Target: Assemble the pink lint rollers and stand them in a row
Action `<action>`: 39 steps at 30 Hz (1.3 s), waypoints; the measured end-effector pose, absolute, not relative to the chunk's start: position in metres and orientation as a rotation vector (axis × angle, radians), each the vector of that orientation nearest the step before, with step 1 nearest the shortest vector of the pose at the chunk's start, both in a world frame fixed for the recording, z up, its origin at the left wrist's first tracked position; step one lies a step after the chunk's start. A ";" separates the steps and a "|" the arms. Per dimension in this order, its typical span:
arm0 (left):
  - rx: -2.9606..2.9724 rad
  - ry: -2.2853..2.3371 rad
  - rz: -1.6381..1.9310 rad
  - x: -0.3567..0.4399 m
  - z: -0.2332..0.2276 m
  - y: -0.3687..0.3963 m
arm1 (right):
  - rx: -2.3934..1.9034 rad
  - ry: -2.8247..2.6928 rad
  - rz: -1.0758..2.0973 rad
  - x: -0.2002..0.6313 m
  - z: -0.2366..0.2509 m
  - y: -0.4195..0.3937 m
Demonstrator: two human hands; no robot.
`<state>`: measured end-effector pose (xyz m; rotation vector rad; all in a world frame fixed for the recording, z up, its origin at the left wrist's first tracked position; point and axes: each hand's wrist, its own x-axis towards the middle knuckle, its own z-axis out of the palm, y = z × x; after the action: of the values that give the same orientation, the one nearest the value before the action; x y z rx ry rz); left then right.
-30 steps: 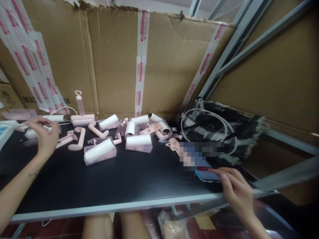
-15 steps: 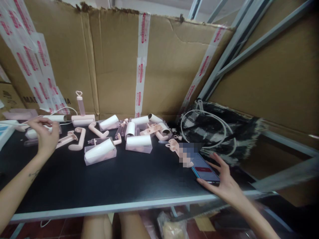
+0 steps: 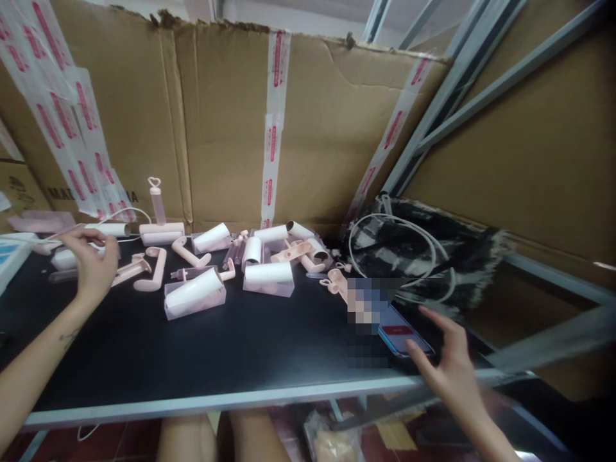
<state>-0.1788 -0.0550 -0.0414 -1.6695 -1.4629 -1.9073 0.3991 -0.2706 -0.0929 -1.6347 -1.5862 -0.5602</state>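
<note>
**Hands at the desk: phone on the right, roller parts on the left**

Right hand [image 3: 445, 366] spread open, fingertips [image 3: 412, 347] touching the near edge of the phone [image 3: 404, 330], which lies flat at the desk's [image 3: 240, 346] front right corner; half a second earlier, placed slightly lower left on the same phone. Left hand [image 3: 91, 263] loosely curled over pink handles [image 3: 144, 269] and white rolls [image 3: 195, 292], grip not discernible, unmoved throughout. Attention evidently on the phone rather than on the parts.

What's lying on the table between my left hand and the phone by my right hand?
In the head view, between the left hand and the phone lie scattered pink handles and white lint rolls in clear cases on the black table.
</note>
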 end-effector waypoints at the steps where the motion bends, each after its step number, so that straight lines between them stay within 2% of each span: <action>1: -1.665 -1.481 -1.898 -0.179 -0.041 -0.055 | -1.622 -1.582 -0.565 0.399 -0.093 -0.271; 5: -1.703 -1.500 -1.763 -0.180 -0.040 -0.058 | -1.647 -1.629 -0.531 0.399 -0.092 -0.270; 8: -1.967 -1.497 -1.439 -0.168 -0.037 -0.070 | -1.657 -1.678 -0.529 0.401 -0.091 -0.269; 11: -2.336 -1.225 -1.072 -0.142 -0.033 -0.092 | -1.596 -1.674 -0.617 0.400 -0.091 -0.271; 15: -2.637 -0.888 -0.677 -0.106 -0.032 -0.116 | -1.350 -1.785 -0.885 0.379 -0.088 -0.280; 21: -2.676 -1.009 -0.629 -0.089 -0.037 -0.122 | -0.908 -2.264 -1.112 0.316 -0.074 -0.288; 25: -2.687 -1.100 -0.616 -0.085 -0.034 -0.118 | -0.761 -2.257 -0.987 0.284 -0.058 -0.269; 31: -2.880 -1.111 -0.779 -0.056 -0.027 -0.124 | -0.868 -2.253 -0.337 0.234 -0.010 -0.214; 33: -2.948 -1.067 -0.752 -0.038 -0.024 -0.129 | -0.893 -2.332 -0.205 0.221 0.005 -0.193; 39: -2.986 -1.165 -0.685 0.005 -0.026 -0.133 | -0.994 -2.351 -0.235 0.216 0.004 -0.160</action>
<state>0.0053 -0.1327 -0.0262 -2.9861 -1.1654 -0.6848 0.2155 -0.1601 0.0035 -0.9938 -2.3509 -0.2350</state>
